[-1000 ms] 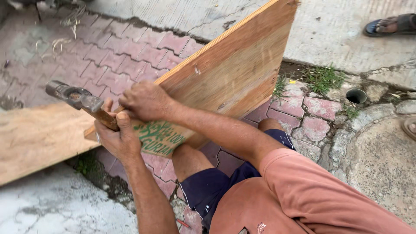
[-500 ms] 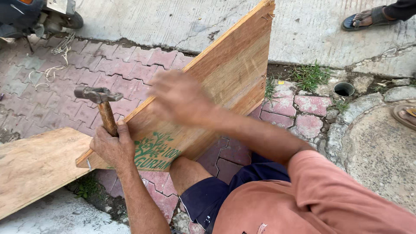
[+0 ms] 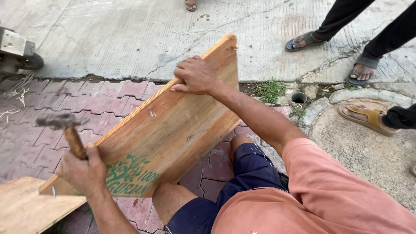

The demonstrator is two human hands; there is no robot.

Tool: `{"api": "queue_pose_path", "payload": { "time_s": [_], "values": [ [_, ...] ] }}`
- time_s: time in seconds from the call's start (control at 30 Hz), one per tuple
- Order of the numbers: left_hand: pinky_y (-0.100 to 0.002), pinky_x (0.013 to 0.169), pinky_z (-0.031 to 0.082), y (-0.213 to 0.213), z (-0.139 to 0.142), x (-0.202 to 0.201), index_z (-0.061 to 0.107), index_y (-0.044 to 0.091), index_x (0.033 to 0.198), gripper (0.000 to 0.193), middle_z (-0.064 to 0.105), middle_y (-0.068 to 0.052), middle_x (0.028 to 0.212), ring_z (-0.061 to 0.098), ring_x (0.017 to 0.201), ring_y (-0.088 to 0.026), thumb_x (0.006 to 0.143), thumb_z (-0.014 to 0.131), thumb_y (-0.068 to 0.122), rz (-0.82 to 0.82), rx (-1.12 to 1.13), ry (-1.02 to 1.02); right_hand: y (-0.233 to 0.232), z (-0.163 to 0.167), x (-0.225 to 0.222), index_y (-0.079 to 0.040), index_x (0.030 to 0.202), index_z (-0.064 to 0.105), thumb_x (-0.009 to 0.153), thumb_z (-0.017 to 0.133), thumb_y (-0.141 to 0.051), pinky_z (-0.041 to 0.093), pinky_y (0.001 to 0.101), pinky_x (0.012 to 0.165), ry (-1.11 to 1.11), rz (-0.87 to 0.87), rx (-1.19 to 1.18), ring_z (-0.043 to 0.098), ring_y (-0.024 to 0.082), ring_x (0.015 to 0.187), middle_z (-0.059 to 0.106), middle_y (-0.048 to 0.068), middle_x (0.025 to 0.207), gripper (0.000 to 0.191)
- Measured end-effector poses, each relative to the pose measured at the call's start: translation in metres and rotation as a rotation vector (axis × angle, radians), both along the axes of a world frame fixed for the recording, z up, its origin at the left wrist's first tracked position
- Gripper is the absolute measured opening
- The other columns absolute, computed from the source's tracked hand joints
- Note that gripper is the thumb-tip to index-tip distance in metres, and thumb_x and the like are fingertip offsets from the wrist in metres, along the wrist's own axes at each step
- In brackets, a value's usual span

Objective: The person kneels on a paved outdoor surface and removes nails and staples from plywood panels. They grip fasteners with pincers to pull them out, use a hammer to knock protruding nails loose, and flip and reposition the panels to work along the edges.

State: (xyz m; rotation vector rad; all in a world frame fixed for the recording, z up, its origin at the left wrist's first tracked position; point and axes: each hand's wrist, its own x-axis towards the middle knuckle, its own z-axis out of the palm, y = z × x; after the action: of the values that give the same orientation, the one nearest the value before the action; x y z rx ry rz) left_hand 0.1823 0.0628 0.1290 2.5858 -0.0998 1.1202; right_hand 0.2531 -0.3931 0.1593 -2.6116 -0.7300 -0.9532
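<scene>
Fingers (image 3: 86, 162) of left hand (image 3: 82, 171) clamped round wooden handle of hammer (image 3: 65, 130), steel head up at 12 o'clock of the fist. Fingers of right hand (image 3: 195, 76) curled over top edge of plywood board (image 3: 169, 130), gripping near its upper corner.

Changed over the last second: right hand moved from lower end of board, beside the hammer fist, up to the high edge. Hammer swung from lying flat toward 9 o'clock to standing upright. Board tilted on its lower edge, printed green tree mark at its 7 o'clock end, resting against a second plywood sheet (image 3: 30, 208) lying flat at lower left. Looks like a regrip to steady the board, hammer raised but not striking.

Small nail (image 3: 53, 191) standing near the junction of both boards, just below the hammer fist.

Ground: red interlocking pavers (image 3: 99, 99) under the work, cracked concrete slab (image 3: 143, 30) beyond at 12 o'clock. Round drain hole (image 3: 298, 98) and grass tuft at 2 o'clock. Bystanders' sandalled feet (image 3: 362, 71) at 1–3 o'clock. Grey machine (image 3: 15, 52) at 10 o'clock.
</scene>
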Motion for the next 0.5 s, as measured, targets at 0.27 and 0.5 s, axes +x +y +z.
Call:
{"api": "queue_pose_path", "payload": {
  "time_s": [0.27, 0.5],
  "values": [
    [-0.056, 0.097, 0.040, -0.033, 0.024, 0.023, 0.060, -0.003, 0.099, 0.048, 0.065, -0.021, 0.091, 0.060, 0.094, -0.043, 0.105, 0.074, 0.043, -0.089, 0.055, 0.037, -0.018, 0.003, -0.010, -0.013, 0.087, 0.067, 0.089, 0.068, -0.067, 0.046, 0.0467, 0.084, 0.052, -0.115, -0.023, 0.063, 0.028, 0.089, 0.062, 0.006, 0.084, 0.054],
    [-0.057, 0.091, 0.041, -0.031, 0.045, 0.061, 0.059, 0.001, 0.097, 0.049, 0.064, -0.022, 0.093, 0.059, 0.095, -0.044, 0.103, 0.073, 0.047, -0.139, 0.093, 0.112, -0.015, 0.005, -0.010, -0.012, 0.086, 0.069, 0.090, 0.068, -0.064, 0.048, 0.0479, 0.080, 0.056, -0.148, -0.023, 0.066, 0.032, 0.090, 0.067, 0.009, 0.088, 0.051]
  ]
}}
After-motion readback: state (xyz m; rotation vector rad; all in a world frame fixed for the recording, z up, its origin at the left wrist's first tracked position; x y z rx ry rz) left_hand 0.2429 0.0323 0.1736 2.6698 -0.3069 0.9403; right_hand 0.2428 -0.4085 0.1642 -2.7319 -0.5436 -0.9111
